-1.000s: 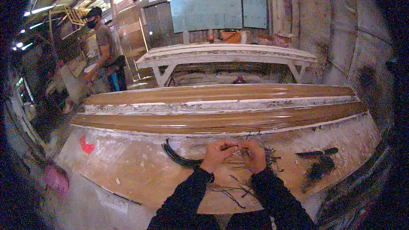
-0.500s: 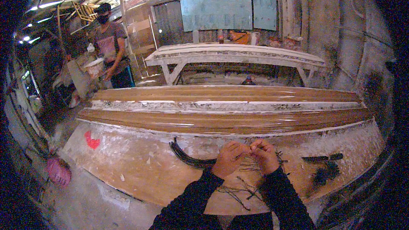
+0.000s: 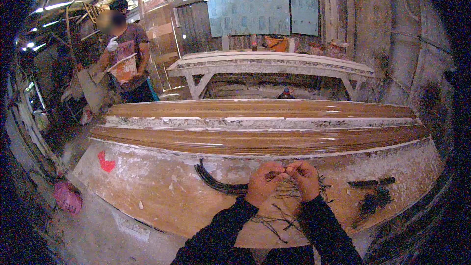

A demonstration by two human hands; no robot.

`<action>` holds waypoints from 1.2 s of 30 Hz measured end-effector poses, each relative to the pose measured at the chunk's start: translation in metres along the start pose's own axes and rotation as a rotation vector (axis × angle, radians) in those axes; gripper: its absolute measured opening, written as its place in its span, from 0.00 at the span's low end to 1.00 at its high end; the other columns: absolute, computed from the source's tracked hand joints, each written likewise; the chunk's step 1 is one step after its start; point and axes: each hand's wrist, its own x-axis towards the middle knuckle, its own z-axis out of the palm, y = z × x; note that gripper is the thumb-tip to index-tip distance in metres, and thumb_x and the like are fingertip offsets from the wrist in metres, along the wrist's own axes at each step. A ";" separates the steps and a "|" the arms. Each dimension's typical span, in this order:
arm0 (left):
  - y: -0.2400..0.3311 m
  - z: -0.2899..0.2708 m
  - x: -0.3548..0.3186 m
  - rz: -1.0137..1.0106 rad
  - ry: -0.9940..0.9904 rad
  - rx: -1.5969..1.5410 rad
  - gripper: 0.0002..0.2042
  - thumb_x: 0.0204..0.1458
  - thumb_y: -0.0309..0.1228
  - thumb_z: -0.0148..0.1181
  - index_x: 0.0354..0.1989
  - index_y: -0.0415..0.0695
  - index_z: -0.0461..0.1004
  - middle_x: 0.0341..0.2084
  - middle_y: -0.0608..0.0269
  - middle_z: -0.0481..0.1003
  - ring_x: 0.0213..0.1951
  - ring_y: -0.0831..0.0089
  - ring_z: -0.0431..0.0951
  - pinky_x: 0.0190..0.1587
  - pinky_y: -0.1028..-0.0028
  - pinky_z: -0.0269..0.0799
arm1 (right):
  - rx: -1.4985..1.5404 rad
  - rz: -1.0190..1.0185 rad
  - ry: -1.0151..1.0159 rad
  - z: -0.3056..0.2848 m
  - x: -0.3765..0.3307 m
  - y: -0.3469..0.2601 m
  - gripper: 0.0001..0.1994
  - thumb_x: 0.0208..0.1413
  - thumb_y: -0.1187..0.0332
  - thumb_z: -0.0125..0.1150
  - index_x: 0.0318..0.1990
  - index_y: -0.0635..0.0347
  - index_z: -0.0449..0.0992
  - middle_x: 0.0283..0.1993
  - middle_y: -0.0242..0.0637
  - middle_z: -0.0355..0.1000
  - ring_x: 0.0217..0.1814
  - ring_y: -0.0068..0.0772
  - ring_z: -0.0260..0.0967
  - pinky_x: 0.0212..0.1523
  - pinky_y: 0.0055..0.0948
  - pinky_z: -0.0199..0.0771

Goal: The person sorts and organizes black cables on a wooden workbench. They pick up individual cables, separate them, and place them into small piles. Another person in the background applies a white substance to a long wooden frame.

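Over the near half of the board, my left hand (image 3: pixel 263 182) and my right hand (image 3: pixel 305 180) meet fingertip to fingertip. Both are closed in a pinch, and whatever sits between the fingers is too small to name. Thin dark strands (image 3: pixel 274 220) lie scattered on the board under and in front of my hands, some knotted or crossing. A curved bundle of black cords (image 3: pixel 216 182) runs out to the left of my left hand, its near end hidden behind it.
Two long glossy brown mouldings (image 3: pixel 255 140) stretch across the table (image 3: pixel 162 181) beyond my hands. At right lie a black strip (image 3: pixel 371 182) and a dark clump (image 3: pixel 375 201); a red scrap (image 3: pixel 105 162) is at left. Farther back stand a white-streaked bench (image 3: pixel 274 64) and a person (image 3: pixel 130 44) with a bucket (image 3: pixel 123 70).
My hands stay together in nearly the same place, with only slight finger shifts. The person at back left has raised a white-gloved hand and now holds the bucket tilted.
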 end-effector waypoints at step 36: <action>-0.013 -0.001 0.000 -0.123 -0.083 -0.206 0.05 0.44 0.21 0.55 0.30 0.40 0.68 0.28 0.67 0.71 0.31 0.82 0.70 0.33 0.83 0.67 | 0.302 0.282 -0.246 0.002 -0.001 0.011 0.03 0.50 0.69 0.48 0.31 0.55 0.67 0.27 0.21 0.64 0.26 0.11 0.57 0.24 0.12 0.55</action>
